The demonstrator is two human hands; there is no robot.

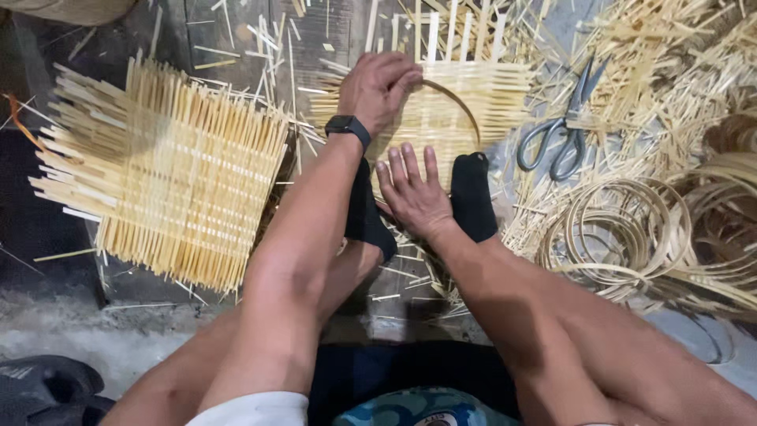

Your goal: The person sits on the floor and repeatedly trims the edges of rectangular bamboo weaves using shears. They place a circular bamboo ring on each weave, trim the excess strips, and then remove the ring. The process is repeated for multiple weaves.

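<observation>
Both hands [394, 142] atop woven bamboo mat [489, 95].

Flat woven bamboo mat [465, 102], hoop [461, 102] atop

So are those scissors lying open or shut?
Slightly open. The scissors lie on the strips with the blades parted a little at the tips and the two handle loops apart.

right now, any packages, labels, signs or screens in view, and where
smartwatch: on the left wrist, by the woven bamboo mat; small rounded-square screen, black and unlit, black band.
No packages, labels or signs in view.
</observation>
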